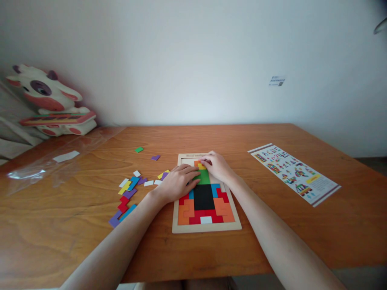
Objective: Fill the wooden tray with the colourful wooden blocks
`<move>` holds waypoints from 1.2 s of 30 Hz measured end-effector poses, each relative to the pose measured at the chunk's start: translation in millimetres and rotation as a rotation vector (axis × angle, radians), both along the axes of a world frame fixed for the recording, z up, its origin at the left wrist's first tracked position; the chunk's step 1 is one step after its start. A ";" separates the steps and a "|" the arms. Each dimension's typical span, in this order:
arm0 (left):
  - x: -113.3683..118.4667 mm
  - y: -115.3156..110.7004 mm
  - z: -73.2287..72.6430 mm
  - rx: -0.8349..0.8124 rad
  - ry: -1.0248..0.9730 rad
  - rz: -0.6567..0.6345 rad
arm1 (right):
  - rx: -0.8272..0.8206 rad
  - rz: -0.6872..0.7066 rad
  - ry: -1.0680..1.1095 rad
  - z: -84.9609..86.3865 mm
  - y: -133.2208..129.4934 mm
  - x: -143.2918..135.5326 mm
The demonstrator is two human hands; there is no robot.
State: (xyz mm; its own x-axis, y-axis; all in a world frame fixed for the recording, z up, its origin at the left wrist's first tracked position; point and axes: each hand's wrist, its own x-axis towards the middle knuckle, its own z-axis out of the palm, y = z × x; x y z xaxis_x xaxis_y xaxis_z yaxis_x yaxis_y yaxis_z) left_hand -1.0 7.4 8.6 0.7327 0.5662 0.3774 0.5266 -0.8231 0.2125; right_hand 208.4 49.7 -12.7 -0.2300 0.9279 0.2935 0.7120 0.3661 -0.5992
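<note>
Pale wooden rectangular puzzle board [207, 229] is lying flat on the brown wooden worktop [72, 237], around the centre of the frame and reaching below it. Its frame is holding fitted flat pieces: a black block [203, 197] in the middle, green pieces [203, 177] just above, red and orange ones around the lower part, and a white piece [206, 220] at the bottom. The left hand [178, 182] is resting palm down across the board's left edge, its grip open, fingers reaching the green pieces. The right hand [218, 166] is bringing thumb and fingertips together at a small yellow piece [201, 166] near the board's top; whether they are gripping it, one cannot tell. Loose coloured pieces [130, 193] are lying left of centre, and a printed pattern sheet [294, 173] is lying at the right.
</note>
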 end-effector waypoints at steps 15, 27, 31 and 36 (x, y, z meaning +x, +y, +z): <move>-4.4 3.4 -10.2 -0.028 -0.060 0.023 | 0.058 0.085 -0.028 -1.1 -7.3 0.0; -7.0 -1.5 -0.7 0.032 -0.042 0.025 | 0.118 0.150 -0.037 4.2 -18.4 12.3; -11.0 -3.8 -0.8 0.016 -0.070 0.076 | 0.155 0.213 -0.109 7.4 -28.4 19.3; -10.3 -4.6 -3.2 -0.015 -0.095 0.084 | 0.174 0.225 -0.194 9.0 -34.0 15.9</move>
State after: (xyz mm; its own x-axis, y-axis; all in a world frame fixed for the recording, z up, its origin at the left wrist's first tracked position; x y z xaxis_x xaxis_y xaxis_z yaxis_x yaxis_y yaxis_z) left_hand -11.3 2.8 5.4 0.6437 0.6303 0.4340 0.5708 -0.7732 0.2763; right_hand 224.3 15.7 -3.7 -0.4902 0.7875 0.3736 0.6964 0.6116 -0.3754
